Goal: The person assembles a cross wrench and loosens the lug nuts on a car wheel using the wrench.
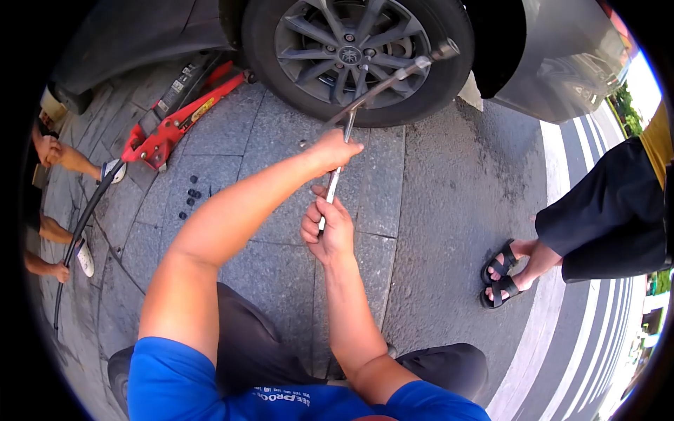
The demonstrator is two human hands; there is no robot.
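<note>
Well, I'd guess it's for leverage that the left hand (330,151) and right hand (330,228) curl their fingers round one arm of the cross wrench (382,85), its crossing beyond them, before the wheel (349,55).

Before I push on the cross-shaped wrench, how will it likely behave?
The cross-shaped wrench is probably stiff, since it looks like solid metal. That metal may also make it heavy for its size. Its crossbar, out beyond the left hand, might swing or twist if gripped loosely.
</note>
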